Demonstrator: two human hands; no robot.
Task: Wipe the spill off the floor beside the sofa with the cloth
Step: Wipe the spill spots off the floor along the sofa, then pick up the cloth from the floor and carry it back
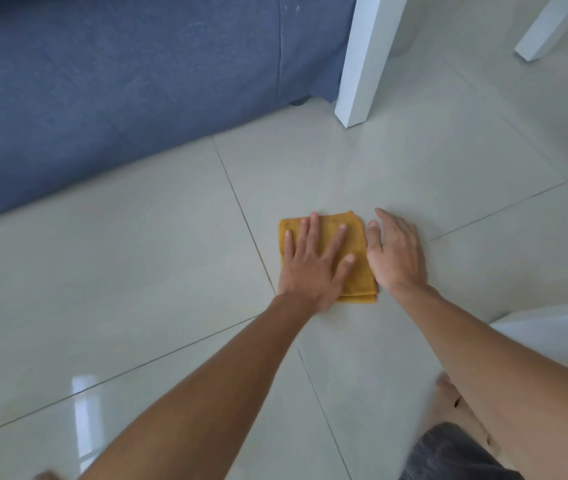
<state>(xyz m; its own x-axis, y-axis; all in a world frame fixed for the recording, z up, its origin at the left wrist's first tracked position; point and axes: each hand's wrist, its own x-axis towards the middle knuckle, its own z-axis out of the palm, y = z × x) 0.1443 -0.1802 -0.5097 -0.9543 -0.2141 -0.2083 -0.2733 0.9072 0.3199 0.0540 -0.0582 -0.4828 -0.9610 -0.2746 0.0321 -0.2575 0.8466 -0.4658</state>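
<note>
A folded orange cloth (357,249) lies flat on the pale tiled floor (137,271) in front of the blue sofa (102,81). My left hand (313,265) presses down on the cloth, palm flat and fingers spread. Beside the cloth's right edge, my right hand (395,252) is open with its fingers together; I cannot tell whether it rests on the tile or hovers just above it. No spill is visible on the tiles around the cloth.
A white table leg (362,64) stands on the floor behind the cloth, close to the sofa's corner. A second white leg (549,26) is at the top right. My knee and grey shorts (455,452) are at the bottom right, below a white surface (552,334).
</note>
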